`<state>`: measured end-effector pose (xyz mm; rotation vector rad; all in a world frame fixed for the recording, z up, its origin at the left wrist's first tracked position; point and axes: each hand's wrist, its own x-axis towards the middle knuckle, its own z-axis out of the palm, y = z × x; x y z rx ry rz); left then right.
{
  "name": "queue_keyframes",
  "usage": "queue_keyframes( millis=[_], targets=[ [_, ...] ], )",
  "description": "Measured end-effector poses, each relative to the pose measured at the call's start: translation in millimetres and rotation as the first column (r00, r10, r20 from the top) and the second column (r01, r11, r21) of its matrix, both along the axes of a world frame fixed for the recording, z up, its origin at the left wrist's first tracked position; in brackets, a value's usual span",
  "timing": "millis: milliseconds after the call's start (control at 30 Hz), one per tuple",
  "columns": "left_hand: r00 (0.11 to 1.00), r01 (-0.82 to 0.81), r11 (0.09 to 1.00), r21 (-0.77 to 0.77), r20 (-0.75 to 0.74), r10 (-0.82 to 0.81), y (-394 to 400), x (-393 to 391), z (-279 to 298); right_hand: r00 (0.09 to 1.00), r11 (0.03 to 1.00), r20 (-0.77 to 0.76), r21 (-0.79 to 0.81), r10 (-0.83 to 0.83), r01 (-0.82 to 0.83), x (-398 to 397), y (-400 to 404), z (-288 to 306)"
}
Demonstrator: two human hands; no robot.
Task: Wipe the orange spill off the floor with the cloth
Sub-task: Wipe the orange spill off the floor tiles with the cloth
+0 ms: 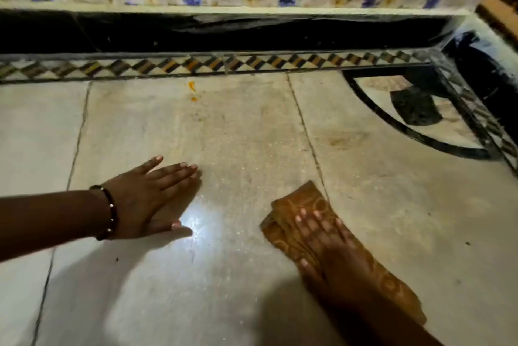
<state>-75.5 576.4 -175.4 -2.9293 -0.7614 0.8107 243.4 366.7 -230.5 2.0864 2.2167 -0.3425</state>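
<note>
Spill (192,86): two small orange marks on the pale floor (252,127), a curved streak and a rounder dot just below it; both lay just in front of the border strip (213,64), well apart from both hands.
Smear: a faint brownish haze ran from the dot away from the border strip, too dim to trace its edge.
Cloth (297,205): brown-orange with a lighter ring pattern, folded into a long pad, flat on the floor, far from the border strip and right of the spill.
Counts: one cloth, two orange marks, two hands, one bracelet (110,212).
Right hand (328,244): lay palm down on the cloth, fingers straight and slightly spread, pressing it to the floor without curling round it.
Left hand (145,200): flat on the bare floor, fingers straight and fanned, thumb out to the side, holding nothing; it sat left of the cloth and as far from the border strip.
Bracelet: dark beads on the left wrist.
Border strip: a diamond-patterned tile band under a black ledge (196,34).
</note>
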Motion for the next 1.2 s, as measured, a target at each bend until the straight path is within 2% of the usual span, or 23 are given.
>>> queue_keyframes(
  millis=[33, 100, 167, 233, 300, 433, 500, 567, 633, 700, 800, 867, 967, 1033, 1200],
  targets=[
    [0.99, -0.07, 0.997, 0.024, 0.128, 0.067, -9, -3, -9, 0.998, 0.998, 0.042, -0.035, -0.048, 0.049, 7, 3, 3],
    [0.913, -0.246, 0.965, -0.09, 0.312, 0.262, -25, -16, -20, 0.985, 0.988, 0.098, -0.042, -0.144, 0.149, 9, 12, 1],
    [0.843, -0.341, 0.927, -0.156, 0.385, 0.375, -48, -32, -29, 0.959, 0.962, 0.094, -0.011, -0.269, 0.271, -4, 13, 0],
    [0.796, -0.397, 0.908, -0.131, 0.443, 0.412, -63, -42, -33, 0.929, 0.931, 0.06, 0.06, -0.364, 0.361, -29, 15, 2],
    [0.784, -0.442, 0.887, -0.136, 0.421, 0.455, -64, -52, -38, 0.94, 0.938, 0.039, 0.084, -0.34, 0.336, -69, 18, 2],
    [0.768, -0.486, 0.866, -0.118, 0.416, 0.487, -52, -58, -50, 0.994, 0.993, -0.107, 0.119, -0.005, 0.018, -156, 50, 2],
    [0.749, -0.511, 0.852, -0.119, 0.425, 0.508, -45, -61, -56, 0.985, 0.989, -0.138, 0.121, 0.104, -0.087, -179, 88, 0],
    [0.746, -0.519, 0.848, -0.107, 0.427, 0.51, -42, -65, -62, 0.983, 0.984, -0.106, 0.12, 0.148, -0.135, -177, 134, -2],
    [0.761, -0.514, 0.854, -0.081, 0.416, 0.497, -42, -66, -64, 0.992, 0.99, -0.082, 0.111, 0.1, -0.091, -155, 171, -3],
    [0.762, -0.518, 0.852, -0.078, 0.409, 0.502, -43, -66, -65, 0.996, 0.994, -0.083, 0.109, -0.018, 0.027, -122, 190, -5],
    [0.756, -0.521, 0.85, -0.081, 0.419, 0.503, -44, -67, -65, 0.97, 0.97, -0.091, 0.073, -0.225, 0.232, -84, 169, -5],
    [0.75, -0.523, 0.847, -0.091, 0.423, 0.508, -44, -67, -66, 0.966, 0.966, -0.075, 0.061, -0.246, 0.25, -75, 128, -1],
    [0.743, -0.524, 0.846, -0.101, 0.43, 0.512, -43, -68, -66, 0.993, 0.993, -0.002, 0.012, -0.119, 0.119, -55, 69, 2],
    [0.74, -0.519, 0.849, -0.105, 0.442, 0.507, -44, -69, -67, 0.994, 0.994, 0.043, -0.026, -0.101, 0.102, -27, 60, 7],
    [0.746, -0.521, 0.848, -0.095, 0.434, 0.506, -45, -68, -67, 0.925, 0.926, 0.059, 0.018, -0.376, 0.376, -19, 129, 12]
  ],
)
